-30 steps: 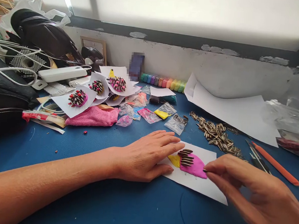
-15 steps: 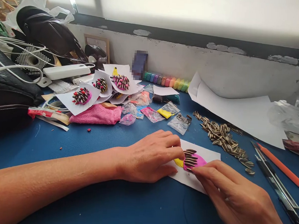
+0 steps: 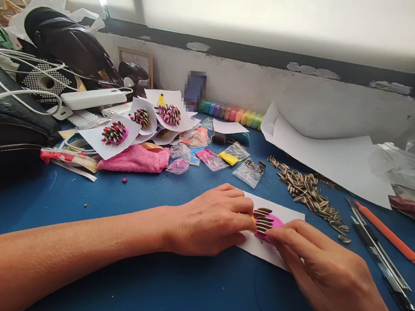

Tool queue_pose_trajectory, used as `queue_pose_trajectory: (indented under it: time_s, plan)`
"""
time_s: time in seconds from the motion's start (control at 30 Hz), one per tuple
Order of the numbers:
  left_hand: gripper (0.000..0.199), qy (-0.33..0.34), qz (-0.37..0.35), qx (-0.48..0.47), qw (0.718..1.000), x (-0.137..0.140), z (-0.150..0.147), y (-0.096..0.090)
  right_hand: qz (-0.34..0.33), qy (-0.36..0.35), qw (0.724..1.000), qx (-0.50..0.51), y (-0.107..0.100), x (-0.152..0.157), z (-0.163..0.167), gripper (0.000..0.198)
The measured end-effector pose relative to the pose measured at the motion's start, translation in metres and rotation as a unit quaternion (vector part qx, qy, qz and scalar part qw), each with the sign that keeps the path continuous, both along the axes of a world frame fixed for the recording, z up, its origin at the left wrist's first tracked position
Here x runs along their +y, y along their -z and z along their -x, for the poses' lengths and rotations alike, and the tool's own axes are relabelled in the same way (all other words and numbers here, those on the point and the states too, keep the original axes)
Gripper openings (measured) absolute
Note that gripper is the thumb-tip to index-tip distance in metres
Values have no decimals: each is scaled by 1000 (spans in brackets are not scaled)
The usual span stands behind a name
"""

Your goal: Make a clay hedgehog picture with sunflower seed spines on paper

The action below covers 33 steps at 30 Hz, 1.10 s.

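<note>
A white paper piece [image 3: 290,211] lies on the desk with a pink clay shape [image 3: 278,222] on it, and yellow clay [image 3: 250,225] joins its left side. Rows of striped sunflower seeds [image 3: 264,222] are stuck into the pink clay. My left hand [image 3: 217,219] is curled over the paper's left part, holding it down, with its fingertips at the yellow clay. My right hand [image 3: 322,256] pinches at the lower edge of the pink clay, closed on a sunflower seed that its fingertips now mostly hide.
Loose sunflower seeds [image 3: 310,194] are heaped behind my right hand. Pens [image 3: 380,253] and an orange tool [image 3: 389,232] lie at the right. Clay packets [image 3: 234,153], a pink cloth [image 3: 135,158] and seed-covered clay figures [image 3: 114,133] are farther back.
My right fingertips have moved slightly up and inward on the pink clay, covering the seed seen at them before. My left fingers now cover more of the yellow clay.
</note>
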<state>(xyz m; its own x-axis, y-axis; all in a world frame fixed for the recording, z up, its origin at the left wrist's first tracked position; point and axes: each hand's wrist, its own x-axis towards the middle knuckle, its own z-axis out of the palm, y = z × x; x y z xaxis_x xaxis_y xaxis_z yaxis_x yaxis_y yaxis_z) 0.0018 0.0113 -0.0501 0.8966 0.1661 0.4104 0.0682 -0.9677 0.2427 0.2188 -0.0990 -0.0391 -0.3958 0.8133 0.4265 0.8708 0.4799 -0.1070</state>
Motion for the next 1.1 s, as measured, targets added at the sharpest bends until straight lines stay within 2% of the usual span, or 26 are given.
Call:
queue_pose_trajectory:
  time_s: [0.33, 0.63, 0.83, 1.0, 1.1]
  plan:
    - [19, 4, -39, 1, 999, -1, 0, 0, 17, 14, 999, -41, 0, 3, 1, 20]
    - [17, 7, -37, 9, 999, -2, 0, -1, 23, 17, 997, -72, -2, 3, 3, 24]
    - [16, 6, -36, 20, 999, -3, -1, -2, -11, 19, 997, -69, -3, 2, 9, 28]
    - [16, -11, -35, 17, 999, -3, 0, -1, -26, 34, 997, -66, -9, -2, 4, 18]
    - [18, -25, -18, -3, 1000, -3, 2, 0, -62, 51, 996, -50, -17, 0, -1, 17]
